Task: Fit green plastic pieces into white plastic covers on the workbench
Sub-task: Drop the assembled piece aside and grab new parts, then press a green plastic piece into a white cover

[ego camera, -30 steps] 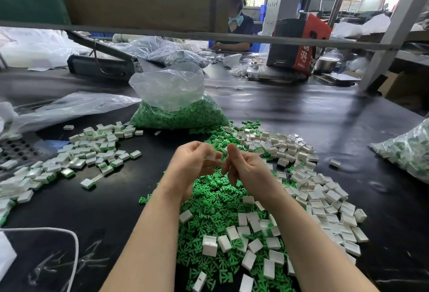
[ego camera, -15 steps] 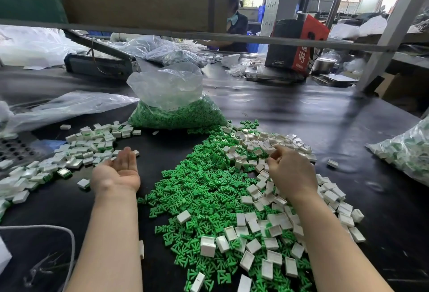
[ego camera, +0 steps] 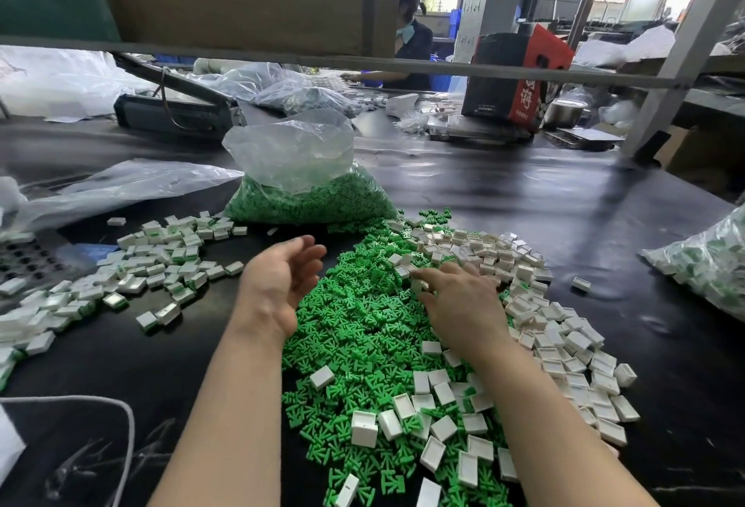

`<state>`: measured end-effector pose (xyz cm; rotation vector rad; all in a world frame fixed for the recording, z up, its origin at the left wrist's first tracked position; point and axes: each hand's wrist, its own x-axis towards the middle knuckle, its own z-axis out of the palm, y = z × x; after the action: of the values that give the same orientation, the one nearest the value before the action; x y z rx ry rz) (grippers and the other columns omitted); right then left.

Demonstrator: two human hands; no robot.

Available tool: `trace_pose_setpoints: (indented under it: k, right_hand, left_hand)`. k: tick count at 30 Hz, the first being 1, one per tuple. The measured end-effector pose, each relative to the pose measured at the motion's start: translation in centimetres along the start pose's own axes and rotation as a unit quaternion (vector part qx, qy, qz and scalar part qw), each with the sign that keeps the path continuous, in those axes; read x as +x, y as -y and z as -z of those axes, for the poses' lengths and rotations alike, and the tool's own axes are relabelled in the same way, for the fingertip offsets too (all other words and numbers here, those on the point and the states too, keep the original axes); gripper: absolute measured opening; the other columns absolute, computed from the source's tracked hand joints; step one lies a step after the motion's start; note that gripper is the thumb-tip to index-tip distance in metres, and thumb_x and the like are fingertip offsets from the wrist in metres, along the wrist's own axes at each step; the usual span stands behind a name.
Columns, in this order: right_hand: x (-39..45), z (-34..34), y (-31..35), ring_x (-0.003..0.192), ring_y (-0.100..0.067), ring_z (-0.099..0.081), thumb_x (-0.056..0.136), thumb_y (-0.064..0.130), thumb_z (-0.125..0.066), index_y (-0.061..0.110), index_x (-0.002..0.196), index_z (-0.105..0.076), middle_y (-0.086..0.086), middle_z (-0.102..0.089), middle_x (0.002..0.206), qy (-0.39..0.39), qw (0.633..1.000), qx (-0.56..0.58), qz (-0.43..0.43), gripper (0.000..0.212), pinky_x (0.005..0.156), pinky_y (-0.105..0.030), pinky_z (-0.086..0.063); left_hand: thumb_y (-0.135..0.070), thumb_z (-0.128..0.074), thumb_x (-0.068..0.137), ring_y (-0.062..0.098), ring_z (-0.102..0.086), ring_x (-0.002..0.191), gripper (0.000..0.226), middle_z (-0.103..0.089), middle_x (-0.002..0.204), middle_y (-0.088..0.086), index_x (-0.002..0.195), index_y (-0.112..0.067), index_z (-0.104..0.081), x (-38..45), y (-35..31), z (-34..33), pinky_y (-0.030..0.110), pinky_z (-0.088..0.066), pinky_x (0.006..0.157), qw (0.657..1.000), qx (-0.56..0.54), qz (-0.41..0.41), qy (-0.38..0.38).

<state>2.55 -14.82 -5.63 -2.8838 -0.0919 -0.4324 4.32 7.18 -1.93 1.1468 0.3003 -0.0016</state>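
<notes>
A heap of loose green plastic pieces (ego camera: 363,329) lies in the middle of the black workbench (ego camera: 524,200). White plastic covers (ego camera: 564,337) are strewn over its right side and front. My left hand (ego camera: 282,281) hovers at the heap's left edge, palm turned up, fingers relaxed and holding nothing. My right hand (ego camera: 459,297) lies palm down on the heap, its fingertips pinching a white cover (ego camera: 418,285) where green pieces and covers meet.
Covers with green pieces fitted (ego camera: 161,264) are spread at the left. An open clear bag of green pieces (ego camera: 306,192) stands behind the heap. A bag of filled covers (ego camera: 709,264) lies at the right edge. Another person works at the far side of the bench.
My left hand swung out to the left pile and has come back to the heap, empty. My right hand went to the white covers, then slid left towards the green pieces.
</notes>
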Motion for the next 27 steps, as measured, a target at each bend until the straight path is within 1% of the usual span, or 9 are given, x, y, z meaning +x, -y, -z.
trace_pose_setpoints:
  k: [5,8,11,14,18,21,22,24,27]
  right_hand:
    - [0.0,-0.3,0.1,0.098,-0.015,-0.056,0.097,0.029,-0.052,0.027,0.112,-0.059,0.008,-0.067,0.107,-0.038,0.999,0.006,-0.016,0.016,0.088,-0.032,-0.045]
    - [-0.1,-0.3,0.0,0.090,-0.014,-0.057,0.096,0.022,-0.054,0.023,0.108,-0.061,0.006,-0.068,0.101,-0.034,0.999,0.014,-0.018,0.013,0.084,-0.030,-0.046]
    - [0.1,0.8,0.6,0.084,-0.008,-0.062,0.093,0.023,-0.063,0.023,0.104,-0.069,0.013,-0.070,0.091,-0.034,0.981,0.186,-0.028,0.012,0.081,-0.028,-0.049]
    - [0.2,1.8,1.6,0.073,-0.001,-0.065,0.088,0.020,-0.070,0.024,0.098,-0.071,0.015,-0.070,0.081,-0.038,0.950,0.308,-0.012,0.011,0.069,-0.022,-0.051]
    - [0.1,2.0,2.4,0.072,-0.008,-0.069,0.087,0.012,-0.071,0.017,0.102,-0.066,0.002,-0.074,0.085,-0.016,0.915,0.403,-0.001,0.016,0.063,-0.018,-0.053]
    - [0.0,1.8,1.9,0.053,-0.005,-0.059,0.091,0.011,-0.065,0.016,0.105,-0.065,0.000,-0.075,0.084,0.008,0.913,0.407,-0.024,0.016,0.051,-0.019,-0.048]
    - [0.0,1.8,1.6,0.056,-0.002,-0.058,0.091,0.012,-0.064,0.019,0.105,-0.066,0.002,-0.074,0.087,0.025,0.933,0.358,-0.019,0.015,0.055,-0.020,-0.050]
    - [-0.2,1.7,1.3,0.083,-0.004,-0.062,0.090,0.022,-0.067,0.026,0.108,-0.068,0.007,-0.070,0.103,0.094,0.969,0.228,0.010,0.019,0.080,-0.026,-0.055]
    - [-0.5,2.0,1.8,0.109,-0.011,-0.053,0.088,0.035,-0.069,0.034,0.112,-0.068,0.010,-0.060,0.119,0.149,0.980,0.129,0.029,0.025,0.101,-0.036,-0.045]
  left_hand:
    - [-0.012,-0.051,0.098,0.008,-0.061,0.065,0.017,-0.073,0.075,-0.003,0.094,-0.014,-0.067,-0.9,1.4,-2.1,0.022,-0.046,0.058,0.986,0.146,-0.051,0.060]
    - [-0.009,-0.053,0.097,0.007,-0.061,0.066,0.015,-0.073,0.076,-0.003,0.097,-0.013,-0.067,-1.2,1.9,-2.5,0.022,-0.047,0.060,0.973,0.199,-0.073,0.089]
    - [-0.008,-0.058,0.095,0.007,-0.064,0.070,0.013,-0.073,0.086,0.001,0.103,-0.013,-0.067,-1.3,2.3,-2.7,0.020,-0.050,0.061,0.957,0.244,-0.083,0.132]
    - [-0.007,-0.067,0.089,0.008,-0.066,0.072,0.020,-0.072,0.091,0.004,0.109,-0.012,-0.067,-1.6,2.6,-3.3,0.018,-0.052,0.063,0.952,0.241,-0.077,0.173]
    - [-0.007,-0.077,0.080,0.008,-0.063,0.067,0.014,-0.075,0.079,0.005,0.091,-0.013,-0.075,-1.9,2.8,-3.5,0.017,-0.051,0.061,0.950,0.239,-0.108,0.170]
    - [-0.004,-0.075,0.081,0.016,-0.063,0.072,0.009,-0.075,0.083,0.013,0.083,-0.013,-0.076,-1.8,2.6,-3.1,0.023,-0.053,0.067,0.953,0.227,-0.128,0.153]
    - [-0.005,-0.075,0.082,0.017,-0.062,0.074,0.010,-0.075,0.084,0.013,0.083,-0.014,-0.075,-1.7,2.6,-3.1,0.023,-0.053,0.067,0.953,0.224,-0.135,0.154]
    - [-0.007,-0.074,0.083,0.016,-0.063,0.075,0.010,-0.075,0.084,0.010,0.085,-0.017,-0.073,-1.7,2.5,-3.0,0.023,-0.052,0.067,0.949,0.224,-0.151,0.161]
    - [-0.009,-0.070,0.087,0.016,-0.068,0.079,0.008,-0.075,0.084,0.007,0.089,-0.017,-0.071,-1.7,2.4,-2.9,0.020,-0.054,0.069,0.947,0.211,-0.163,0.177]
